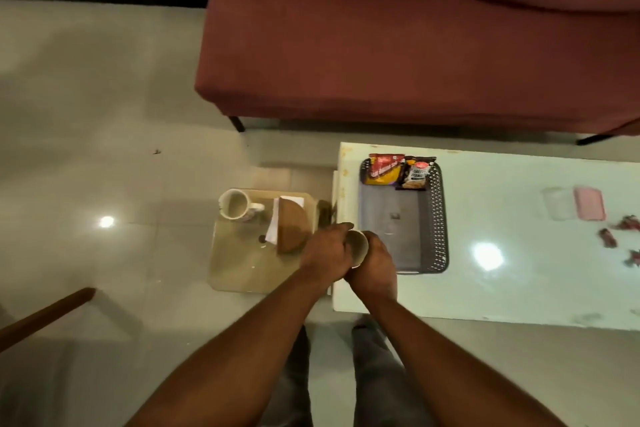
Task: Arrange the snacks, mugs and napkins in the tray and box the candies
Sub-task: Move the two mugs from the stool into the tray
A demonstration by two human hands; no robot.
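Note:
Both my hands hold a white mug (358, 247) at the left end of the white table (519, 288), just beside the dark perforated tray (437, 218). My left hand (327, 250) wraps its left side and my right hand (375, 263) cups it from the right and below. Two snack packets, one red and yellow (383, 169) and one dark (416, 173), lie at the tray's far end. A second white mug (235, 204) stands on a low beige stool (242, 263) to the left, next to white napkins (275, 218) in a brown wooden holder (292, 225). Red candies (620, 232) are scattered at the table's right.
A clear box (557, 203) and its pink lid (589, 203) lie on the table left of the candies. A maroon sofa (415, 45) stands behind the table. A brown wooden bar (45, 315) juts in at the lower left over the tiled floor.

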